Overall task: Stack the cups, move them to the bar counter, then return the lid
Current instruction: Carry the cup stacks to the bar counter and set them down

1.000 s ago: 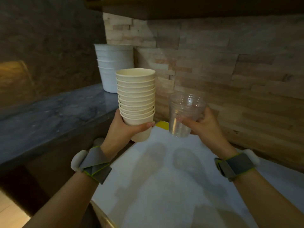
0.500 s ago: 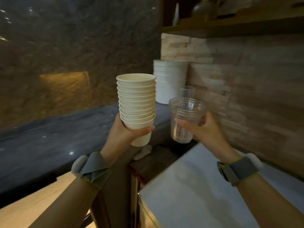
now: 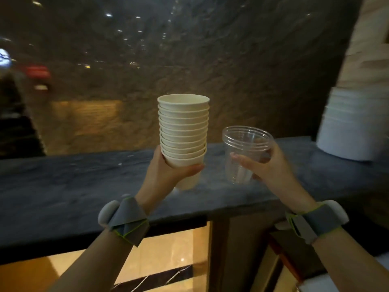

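A stack of paper cups [image 3: 183, 131] is standing upright in the air above the dark bar counter [image 3: 63, 186], the left hand [image 3: 166, 173] wrapping around its bottom cup. Just beside it, the right hand [image 3: 267, 165] is gripping nested clear plastic cups [image 3: 245, 152] (rims up). A white container stack [image 3: 355, 127] is sitting on the counter's far right.

Both forearms reach forward and up, banded at the wrists, the left hand [image 3: 168, 173] curled closed around what it holds and the right hand [image 3: 267, 165] likewise wrapped, thumb in front.
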